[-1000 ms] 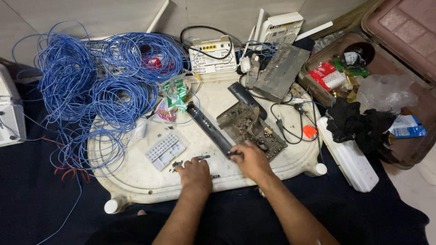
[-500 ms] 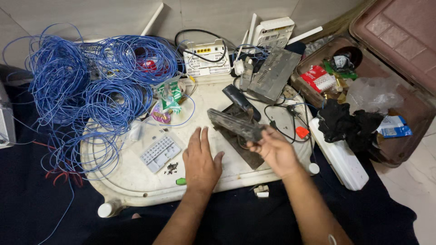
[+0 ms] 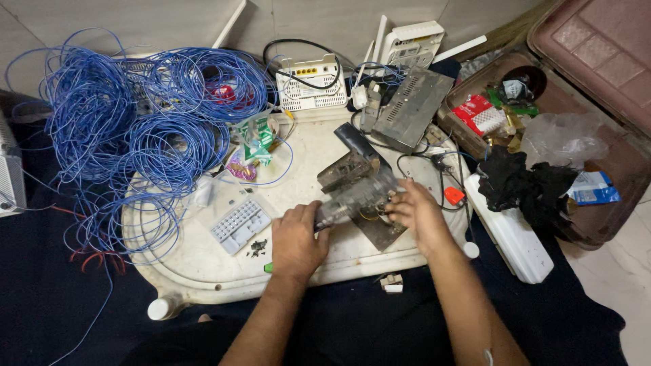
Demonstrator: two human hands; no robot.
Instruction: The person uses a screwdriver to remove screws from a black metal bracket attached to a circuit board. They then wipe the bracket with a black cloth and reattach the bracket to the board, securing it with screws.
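Both hands clasp one thing: the left hand (image 3: 296, 237) pinches the near end of a grimy, clear-cased gadget (image 3: 352, 198), and the right hand (image 3: 415, 211) closes its grip on the far end, though the blur hides the fingertips. The gadget hangs just above the white worktop (image 3: 203, 278), right of the grey keypad (image 3: 239, 224). It looks like mid-disassembly; separating the casing would call for a firm, opposed pull.

The grey device (image 3: 356, 196) between both hands is motion-blurred, its kind unreadable. At nine o'clock, a white box (image 3: 10, 179) is cut by the edge. At two o'clock, the suitcase lid (image 3: 597, 47) runs off-frame.
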